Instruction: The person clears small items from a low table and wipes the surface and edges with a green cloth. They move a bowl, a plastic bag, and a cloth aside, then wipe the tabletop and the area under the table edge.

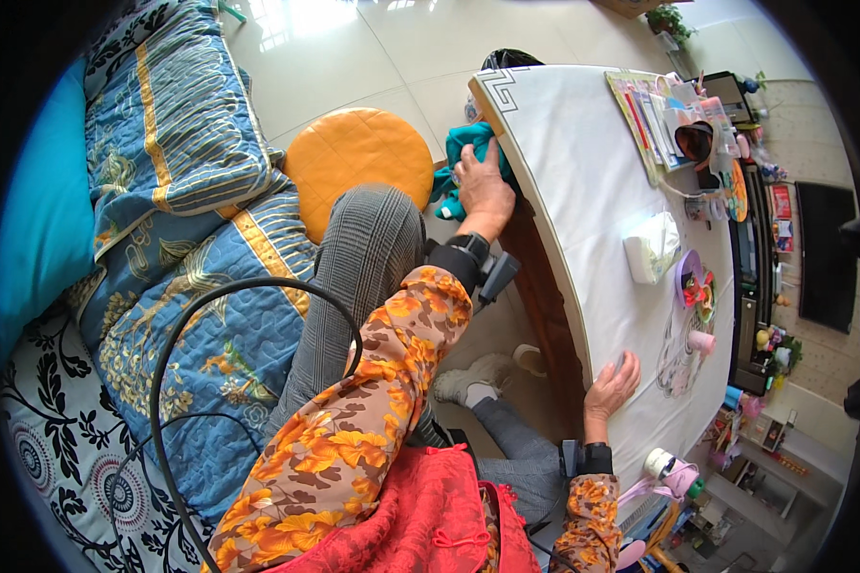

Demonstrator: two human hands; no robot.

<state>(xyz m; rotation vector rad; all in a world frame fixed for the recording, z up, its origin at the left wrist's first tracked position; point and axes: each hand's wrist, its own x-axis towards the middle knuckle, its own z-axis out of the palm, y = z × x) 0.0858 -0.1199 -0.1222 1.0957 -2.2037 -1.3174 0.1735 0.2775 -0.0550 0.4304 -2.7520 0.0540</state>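
Note:
My left hand (484, 190) reaches down beside the table's edge, its fingers curled into a bunched teal cloth item (468, 136). The teal item hangs between the table and an orange round stool seat; part of it is hidden by the hand. My right hand (613, 387) lies on the white tablecloth (559, 186) near the front edge, fingers slightly apart and holding nothing. Both wrists wear black straps with small devices.
On the table are a tissue pack (652, 247), a purple dish (688, 279), a pink roll (701, 342), a cup (659, 464) and books with sunglasses. The orange stool (358, 168) and a blue quilted sofa cover (186, 322) are at left. A black cable loops over my lap.

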